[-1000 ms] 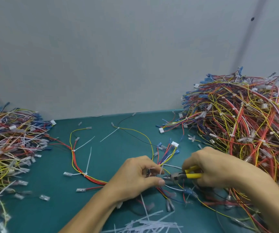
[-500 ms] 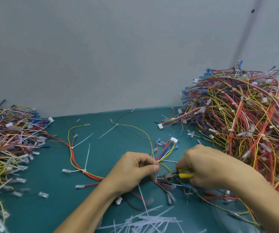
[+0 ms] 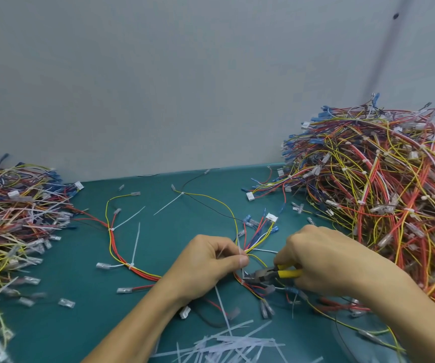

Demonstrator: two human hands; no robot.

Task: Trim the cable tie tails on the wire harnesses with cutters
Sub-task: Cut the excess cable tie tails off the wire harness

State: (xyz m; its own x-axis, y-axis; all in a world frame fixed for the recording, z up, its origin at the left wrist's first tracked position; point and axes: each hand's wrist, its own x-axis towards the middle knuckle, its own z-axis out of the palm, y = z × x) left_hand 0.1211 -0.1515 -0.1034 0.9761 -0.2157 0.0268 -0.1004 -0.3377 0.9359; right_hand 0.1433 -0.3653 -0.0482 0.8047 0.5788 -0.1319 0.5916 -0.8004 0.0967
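Left hand (image 3: pixel 208 263) pinches the red, yellow and blue wire harness (image 3: pixel 259 238) at its bundled part, mid-front of the teal table mat (image 3: pixel 80 297). Right hand (image 3: pixel 324 260) is clenched round the yellow-handled steel cutters (image 3: pixel 263 275), nose at the harness just below the left thumb. 2 harness heaps: tall pile right (image 3: pixel 381 195), lower pile left (image 3: pixel 9 218). Cut white tie tails (image 3: pixel 227 347) lie at the front edge.

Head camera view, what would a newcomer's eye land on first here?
The tall tangle of wire harnesses heaped at the right strikes first; a lower pile lies at the left edge. In the near middle the left hand pinches one harness while the right hand holds yellow-handled cutters at it. White cut tie tails litter the green table nearest the camera.
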